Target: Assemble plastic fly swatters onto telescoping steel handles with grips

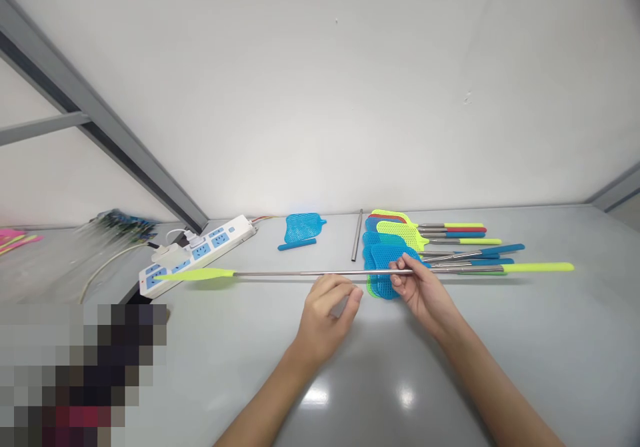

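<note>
Lime swatter [364, 272], gripped in right fingers [407, 287], runs past loosely closed left fingers [331, 292].

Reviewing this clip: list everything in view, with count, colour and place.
Held fly swatter: 1, yellow-green with metal rod, across the centre
Swatter pile: several, overlapping, blue, yellow-green, red, green, right of centre
Loose swatter head: 1, blue, near the wall
Loose handle: 1, blue, before that head
Loose rod: 1, metallic, left of the pile
Power strip: 1, white with blue sockets, plugs inserted, left
Plastic-wrapped items: count unclear, clear and dark, far left
Table: 1, grey, below
Wall: white, behind
Frame beams: grey, both sides
Pixelated area: lower left, contents unreadable
Left hand: 1, bare, centre
Right hand: 1, bare, gripping the rod
</note>
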The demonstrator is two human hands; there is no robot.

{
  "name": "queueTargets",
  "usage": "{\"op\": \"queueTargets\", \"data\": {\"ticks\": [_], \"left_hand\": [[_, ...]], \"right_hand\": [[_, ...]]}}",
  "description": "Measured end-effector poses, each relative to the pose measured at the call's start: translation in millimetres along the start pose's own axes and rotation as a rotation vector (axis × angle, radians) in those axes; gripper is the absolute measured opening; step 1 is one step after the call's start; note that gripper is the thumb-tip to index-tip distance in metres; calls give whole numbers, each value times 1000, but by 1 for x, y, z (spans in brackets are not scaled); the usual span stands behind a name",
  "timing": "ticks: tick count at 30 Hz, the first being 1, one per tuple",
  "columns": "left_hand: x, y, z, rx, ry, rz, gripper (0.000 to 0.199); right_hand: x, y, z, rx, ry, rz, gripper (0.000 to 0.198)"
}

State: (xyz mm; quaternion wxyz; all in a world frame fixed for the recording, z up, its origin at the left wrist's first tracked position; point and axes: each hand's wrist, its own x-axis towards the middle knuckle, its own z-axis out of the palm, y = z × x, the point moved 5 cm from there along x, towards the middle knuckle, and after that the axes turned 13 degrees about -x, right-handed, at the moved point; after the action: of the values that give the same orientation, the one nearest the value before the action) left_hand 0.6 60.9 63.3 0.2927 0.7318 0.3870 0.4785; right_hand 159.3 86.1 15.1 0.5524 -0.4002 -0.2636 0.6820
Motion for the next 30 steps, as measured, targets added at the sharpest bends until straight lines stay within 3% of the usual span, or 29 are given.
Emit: {"op": "queueTargets", "data": {"ticks": [3, 6, 9, 13, 17, 25, 30], "left_hand": [[-1, -17, 6, -137, -54, -263, 23], [-6, -39, 17, -374, -188, -535, 35], [-8, -52, 18, -717, -105, -697, 43], [1, -50, 0, -1039, 200, -636, 38], [4, -46, -15, -986, 422, -545, 25], [1, -52, -18, -1012, 502, -531, 22], [0, -55, -19, -1025, 541, -562, 21]], "right_hand": [[2, -2, -8, 33, 58, -41, 19], [3, -5, -14, 56, 135, -99, 20], [1, -7, -15, 62, 152, -116, 20], [1, -9, -15, 62, 155, -98, 21], [1, -14, -18, 36, 216, -135, 17], [3, -19, -33, 202, 351, -201, 7], [2, -21, -36, 261, 341, -182, 8]]}}
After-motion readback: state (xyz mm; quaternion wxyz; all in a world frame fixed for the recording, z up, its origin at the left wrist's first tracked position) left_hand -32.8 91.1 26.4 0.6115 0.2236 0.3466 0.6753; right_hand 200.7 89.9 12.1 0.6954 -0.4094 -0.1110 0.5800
